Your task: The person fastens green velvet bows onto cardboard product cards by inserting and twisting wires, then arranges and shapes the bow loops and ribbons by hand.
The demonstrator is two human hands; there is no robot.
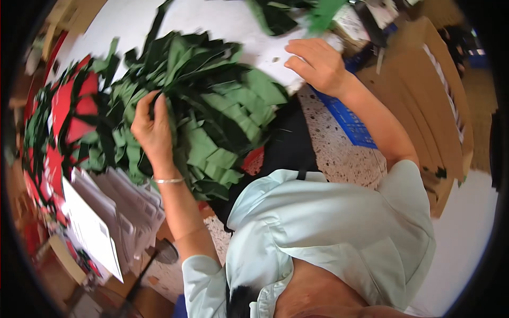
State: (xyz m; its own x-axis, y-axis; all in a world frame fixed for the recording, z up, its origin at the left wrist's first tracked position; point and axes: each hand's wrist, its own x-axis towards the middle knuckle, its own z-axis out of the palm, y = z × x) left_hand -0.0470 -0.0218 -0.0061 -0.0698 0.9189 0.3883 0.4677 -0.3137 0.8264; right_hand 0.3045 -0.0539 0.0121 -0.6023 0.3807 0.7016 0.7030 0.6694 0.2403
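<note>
A large bundle of light and dark green fabric strips (pixel 212 114) lies at the front edge of the white table (pixel 212 18). My left hand (pixel 152 124), with a bangle at the wrist, pinches a dark green strip at the bundle's upper left side. To the right of the bundle, my right hand (pixel 316 63) is raised over the table edge, its fingers apart and nothing between them. More green and dark strips (pixel 268 18) lie farther back on the table, beyond my right hand.
Red packages (pixel 74 108) among green strips stand at the left. Below them are stacked white cards or folders (pixel 98 217). A large cardboard box (pixel 413 95) stands at the right, beside a blue printed sheet (pixel 352 124).
</note>
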